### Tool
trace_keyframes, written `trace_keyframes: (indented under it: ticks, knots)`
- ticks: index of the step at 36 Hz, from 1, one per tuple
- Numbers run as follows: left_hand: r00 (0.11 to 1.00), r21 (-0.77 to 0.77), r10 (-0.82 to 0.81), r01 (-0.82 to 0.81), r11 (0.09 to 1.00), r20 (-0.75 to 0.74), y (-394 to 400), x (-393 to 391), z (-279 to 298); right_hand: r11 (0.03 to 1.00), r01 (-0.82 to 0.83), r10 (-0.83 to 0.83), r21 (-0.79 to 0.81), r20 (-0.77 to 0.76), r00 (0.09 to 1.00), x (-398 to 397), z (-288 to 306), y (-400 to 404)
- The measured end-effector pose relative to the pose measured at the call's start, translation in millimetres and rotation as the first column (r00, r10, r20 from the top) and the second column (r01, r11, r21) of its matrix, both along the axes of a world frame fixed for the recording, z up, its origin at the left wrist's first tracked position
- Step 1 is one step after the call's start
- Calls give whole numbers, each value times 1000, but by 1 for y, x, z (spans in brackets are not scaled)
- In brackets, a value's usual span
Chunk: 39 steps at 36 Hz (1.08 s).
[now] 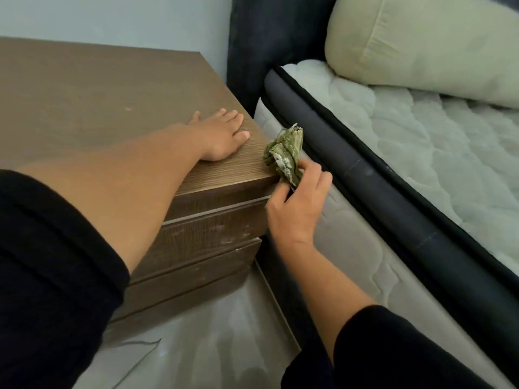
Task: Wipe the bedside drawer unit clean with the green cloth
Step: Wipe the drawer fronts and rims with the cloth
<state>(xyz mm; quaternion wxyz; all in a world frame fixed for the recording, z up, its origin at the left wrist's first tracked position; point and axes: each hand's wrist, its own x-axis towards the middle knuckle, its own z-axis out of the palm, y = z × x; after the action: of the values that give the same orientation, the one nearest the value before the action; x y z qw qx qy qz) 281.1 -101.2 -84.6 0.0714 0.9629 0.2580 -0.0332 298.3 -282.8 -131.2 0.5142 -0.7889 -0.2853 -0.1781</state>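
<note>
The brown wood-grain bedside drawer unit (pixel 92 108) fills the left of the view, its drawer fronts facing down toward me. My left hand (pixel 222 136) lies flat on its top near the right front corner, fingers straight. My right hand (pixel 295 203) holds the crumpled green cloth (pixel 285 157), dusty white in places, at that same corner, in the narrow gap between the unit and the bed. White smudges show on the upper drawer front (pixel 213 237).
A bed stands close on the right, with a quilted white mattress (pixel 421 141), a dark padded rim (pixel 365 175) and a cream pillow (pixel 421 43). A dark headboard (pixel 266 37) rises behind. Glossy pale floor (pixel 202 346) lies below the drawers.
</note>
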Motion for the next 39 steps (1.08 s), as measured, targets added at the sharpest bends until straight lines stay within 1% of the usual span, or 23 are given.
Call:
trace_keyframes:
  ticks: [5,9,13,17,20,25,31,36,39]
  knots:
    - [1000,6,-13,13,1000,-11,-6,-13,-1,999,2,-2,44,-5,1000,-2,-8,-5]
    - [1000,-16,-21,21,1000,-23,-18,-36,0,1000,-7,8,12,-80,997,-2,-6,-10]
    - [999,-59,-31,30,998,-25,-29,-65,3,999,37,-35,10,-161,986,-7,0,-11]
    - [999,-88,-36,37,995,15,-30,-90,2,996,83,-77,23,-210,975,-14,5,-9]
    - [1000,-115,-14,16,993,22,-28,-112,3,998,60,-51,35,-222,974,-28,5,-6]
    - [998,-95,45,-41,995,38,-27,-150,8,998,-7,21,63,-221,975,-53,4,-1]
    - [988,-106,141,-134,985,62,-30,-194,7,998,-37,46,42,-243,969,-70,6,0]
    - [966,-114,230,-217,970,118,-33,-222,2,996,-86,93,37,-252,963,-82,6,1]
    - [954,-121,275,-261,958,122,-32,-239,3,993,-113,120,40,-260,958,-92,6,4]
